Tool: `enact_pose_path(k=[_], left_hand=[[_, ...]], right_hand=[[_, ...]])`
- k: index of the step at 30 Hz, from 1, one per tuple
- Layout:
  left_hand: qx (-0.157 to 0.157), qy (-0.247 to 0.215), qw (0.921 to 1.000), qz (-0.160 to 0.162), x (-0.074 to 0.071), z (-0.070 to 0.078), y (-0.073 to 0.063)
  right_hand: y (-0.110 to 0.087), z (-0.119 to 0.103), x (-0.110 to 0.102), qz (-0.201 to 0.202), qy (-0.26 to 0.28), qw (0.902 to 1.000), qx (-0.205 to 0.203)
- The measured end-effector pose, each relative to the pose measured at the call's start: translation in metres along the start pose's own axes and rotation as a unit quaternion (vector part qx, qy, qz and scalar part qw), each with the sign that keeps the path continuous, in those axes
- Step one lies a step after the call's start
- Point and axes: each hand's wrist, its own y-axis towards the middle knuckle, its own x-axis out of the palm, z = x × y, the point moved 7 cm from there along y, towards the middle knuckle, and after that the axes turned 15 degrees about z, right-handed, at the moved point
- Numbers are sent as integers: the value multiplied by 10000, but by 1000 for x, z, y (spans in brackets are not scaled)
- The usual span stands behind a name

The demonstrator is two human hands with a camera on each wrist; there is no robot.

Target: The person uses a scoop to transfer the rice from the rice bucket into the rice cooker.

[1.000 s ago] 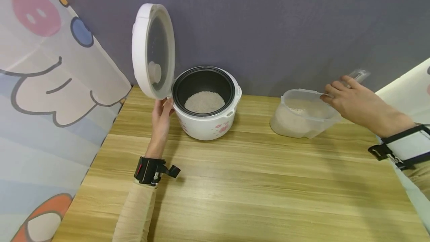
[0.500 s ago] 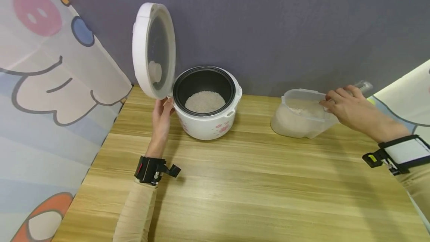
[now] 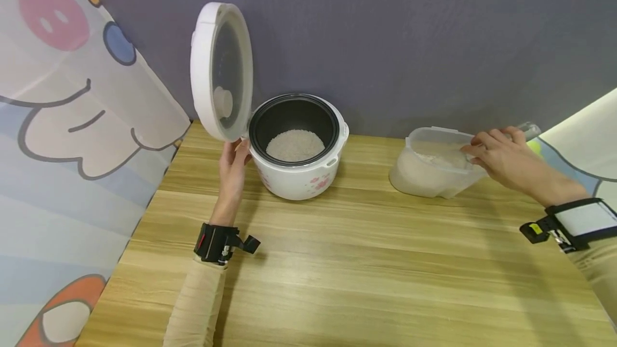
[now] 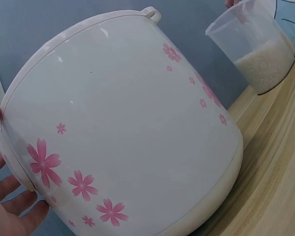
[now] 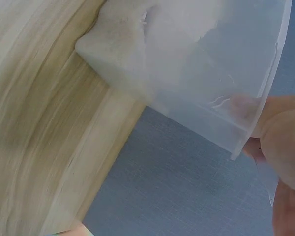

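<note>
A white rice cooker [image 3: 299, 183] with pink flowers stands with its lid [image 3: 202, 74] raised, and white rice [image 3: 295, 145] lies in its dark inner pot. My left hand [image 3: 233, 167] grips the cooker's left side below the lid, thumb at the rim and fingers by the side handle [image 4: 12, 160]. At the right, my right hand [image 3: 506, 157] is at the rim of a translucent bin [image 3: 419, 175] of rice. It holds a clear plastic scoop [image 3: 530, 130], whose end sticks out behind the fingers; the rest is mostly hidden by the hand and bin.
The wooden table [image 3: 337, 272] carries both vessels near its back edge, close to a grey wall [image 3: 347, 42]. A cartoon-printed curtain [image 3: 72, 202] hangs along the left, and another part shows at the right.
My right hand has lowered slightly at the bin's rim, and the end of the clear scoop has dropped with it. The left hand and cooker have stayed put.
</note>
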Motion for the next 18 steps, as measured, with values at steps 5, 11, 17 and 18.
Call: enact_pose_path(k=[5,11,17,18], left_hand=[[-45,-55,10000,52,-1,1,0],[-19,-176,9998,68,1,3,0],[-22,-224,9997,65,2,1,1],[-26,-215,9997,66,1,1,1]], right_hand=[[2,-1,0,62,17,10000,-6],[-1,3,4,-222,13,9995,219],[-1,3,2,-122,86,9997,204],[0,2,2,-26,95,9998,146]])
